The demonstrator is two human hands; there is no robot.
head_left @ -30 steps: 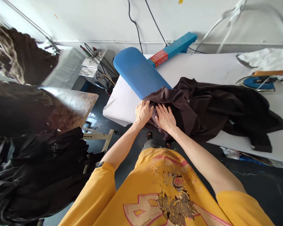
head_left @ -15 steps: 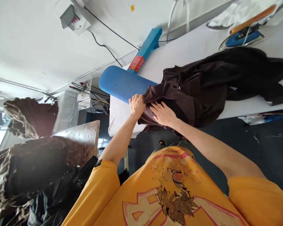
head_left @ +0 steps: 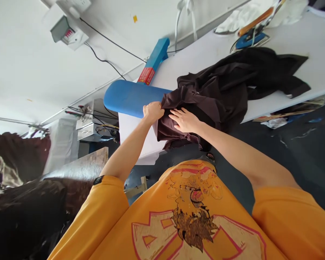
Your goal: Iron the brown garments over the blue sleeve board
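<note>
A dark brown garment (head_left: 231, 92) is drawn partly over the blue padded ironing board (head_left: 132, 95); the rest of the cloth trails to the right across the white table (head_left: 203, 52). My left hand (head_left: 153, 111) is closed on the garment's near left edge, beside the pad. Flat on the cloth, just right of it, lies my right hand (head_left: 186, 120) with fingers spread. The garment's lower edge hangs over the front of the table. What kind of garment it is cannot be made out.
A blue iron (head_left: 250, 39) with a wooden handle stands at the back right, near crumpled white cloth (head_left: 234, 20). The pad's blue arm (head_left: 157, 54) carries a red label. Dark clothes (head_left: 24, 213) are heaped at left by a wooden board (head_left: 93, 162). A socket box (head_left: 67, 32) is on the wall.
My view has shifted, so the table and garment sit further left in the picture. My left hand keeps its grip at the cloth's edge; my right hand stays flat on the garment.
</note>
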